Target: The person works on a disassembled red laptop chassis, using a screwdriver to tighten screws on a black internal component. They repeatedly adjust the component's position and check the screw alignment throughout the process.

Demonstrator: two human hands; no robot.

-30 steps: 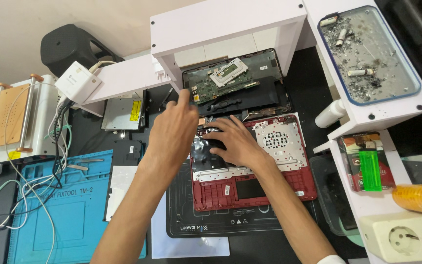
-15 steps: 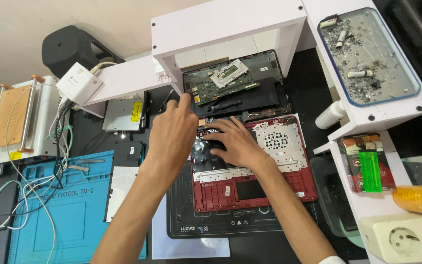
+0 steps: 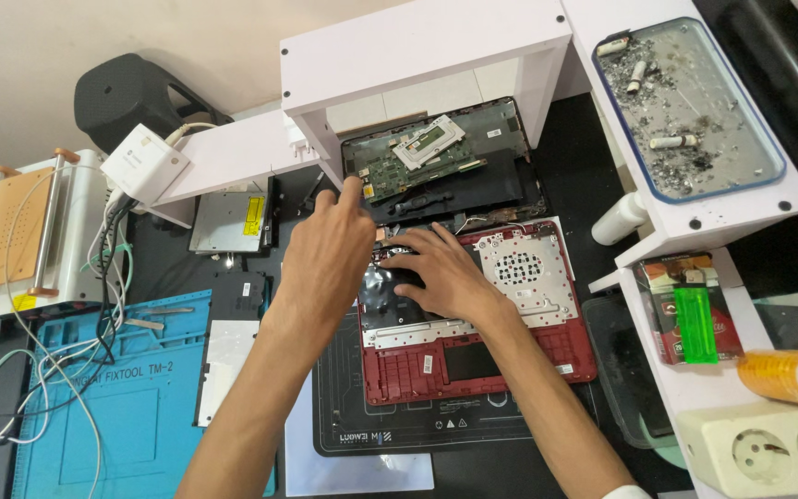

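A red laptop shell [image 3: 510, 356] lies opened up on a dark work mat [image 3: 390, 434], its inner metal plate showing. Behind it sits the black bottom cover with a green circuit board [image 3: 390, 176] and a pale touchpad module [image 3: 429, 140]. My left hand [image 3: 330, 254] reaches forward over the shell's left rear corner, index finger stretched toward the green board. My right hand [image 3: 436, 273] rests flat on the upper left part of the red shell, fingers pressing near a dark component. Neither hand visibly holds a tool.
A white shelf [image 3: 417, 46] spans the back. A blue-rimmed tray of debris [image 3: 695, 111] sits at right, above a green lighter [image 3: 695, 323], a yellow tape roll [image 3: 791, 374] and a power strip [image 3: 768, 453]. At left are a blue mat [image 3: 113, 407], cables and a heating plate [image 3: 20, 231].
My left hand has stretched slightly further toward the green board, its index finger extended. My right hand stays on the red shell.
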